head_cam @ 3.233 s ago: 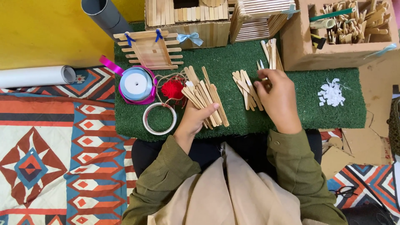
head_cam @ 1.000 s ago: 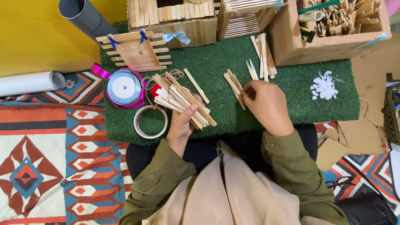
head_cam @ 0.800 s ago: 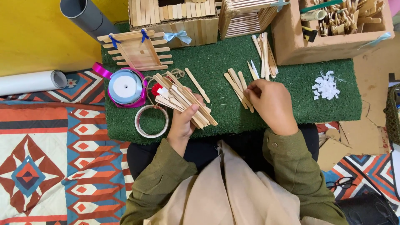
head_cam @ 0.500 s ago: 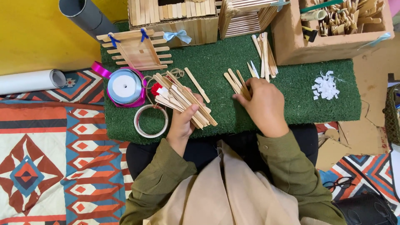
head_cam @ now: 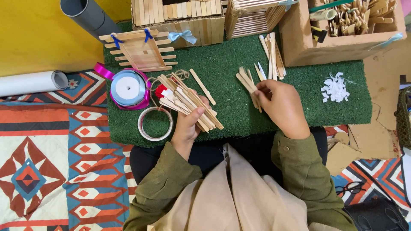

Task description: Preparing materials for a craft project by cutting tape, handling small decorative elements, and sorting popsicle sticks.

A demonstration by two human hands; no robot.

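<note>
My left hand [head_cam: 188, 124] grips a fanned bundle of flat wooden craft sticks [head_cam: 184, 99] above the green turf mat [head_cam: 299, 102]. My right hand [head_cam: 280, 105] rests palm down on the mat, its fingers closed on a few sticks [head_cam: 247, 82] from a small loose group. One single stick [head_cam: 202, 86] lies alone between the two hands. Another pile of sticks [head_cam: 271, 49] lies further back, just beyond my right hand.
A blue ribbon spool [head_cam: 127, 87] on pink ribbon, a clear tape ring [head_cam: 155, 124] and red thread sit left. A stick raft [head_cam: 139, 50], stick boxes [head_cam: 180, 17], a cardboard box of scraps [head_cam: 346, 30], white paper bits [head_cam: 335, 87], a grey tube [head_cam: 83, 15] and rolled paper [head_cam: 32, 82] surround the mat.
My right hand has slid slightly back and left over the loose sticks and closed on a few. My left hand keeps its bundle almost still.
</note>
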